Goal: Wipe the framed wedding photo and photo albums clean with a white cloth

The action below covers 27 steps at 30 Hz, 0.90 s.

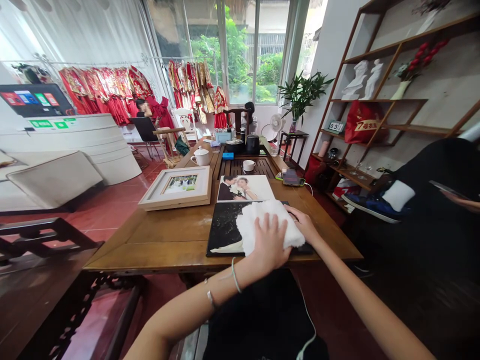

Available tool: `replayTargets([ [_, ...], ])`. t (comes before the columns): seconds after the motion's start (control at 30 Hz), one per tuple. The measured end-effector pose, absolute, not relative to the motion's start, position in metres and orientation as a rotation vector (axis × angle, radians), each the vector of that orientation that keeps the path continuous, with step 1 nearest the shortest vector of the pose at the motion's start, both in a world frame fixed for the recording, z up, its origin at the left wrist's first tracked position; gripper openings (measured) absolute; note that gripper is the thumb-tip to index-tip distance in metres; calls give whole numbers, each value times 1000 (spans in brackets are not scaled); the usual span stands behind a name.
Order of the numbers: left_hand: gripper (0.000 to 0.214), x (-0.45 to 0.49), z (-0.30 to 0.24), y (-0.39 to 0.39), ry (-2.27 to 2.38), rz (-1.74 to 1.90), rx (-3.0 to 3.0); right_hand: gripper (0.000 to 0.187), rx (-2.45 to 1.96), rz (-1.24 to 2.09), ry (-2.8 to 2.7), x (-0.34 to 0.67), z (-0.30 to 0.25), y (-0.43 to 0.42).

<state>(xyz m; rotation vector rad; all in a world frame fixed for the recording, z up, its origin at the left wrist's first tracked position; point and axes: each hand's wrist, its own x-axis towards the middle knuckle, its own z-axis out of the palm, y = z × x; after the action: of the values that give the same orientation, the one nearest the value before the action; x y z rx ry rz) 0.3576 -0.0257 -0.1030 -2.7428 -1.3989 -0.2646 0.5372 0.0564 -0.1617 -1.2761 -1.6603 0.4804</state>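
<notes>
Both hands are busy at the table: the left hand is flat with its fingers spread, and I cannot tell if the right hand grips anything. Soft and white, the cloth has bumpy edges. It covers much of a flat black picture with pale specks and a pale shape along the bottom. A couple's photo lies just behind that, and a pale wooden frame sits to the left. Farther back is a small white cup. The cloth is under the left hand, with the right hand at its right side.
</notes>
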Motion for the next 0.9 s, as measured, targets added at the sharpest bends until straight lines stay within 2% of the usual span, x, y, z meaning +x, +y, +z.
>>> replayTargets([
  [0.27, 64, 347, -84, 67, -1191, -126, -2835, 41, -1277, 373, -1727, 534, -162, 56],
  [0.43, 62, 338, -84, 87, -1162, -151, -2856, 36, -1298, 346, -1713, 534, -163, 57],
  [0.9, 77, 273, -102, -45, -1265, -363, -2892, 32, -1280, 357, -1729, 533, -160, 55],
])
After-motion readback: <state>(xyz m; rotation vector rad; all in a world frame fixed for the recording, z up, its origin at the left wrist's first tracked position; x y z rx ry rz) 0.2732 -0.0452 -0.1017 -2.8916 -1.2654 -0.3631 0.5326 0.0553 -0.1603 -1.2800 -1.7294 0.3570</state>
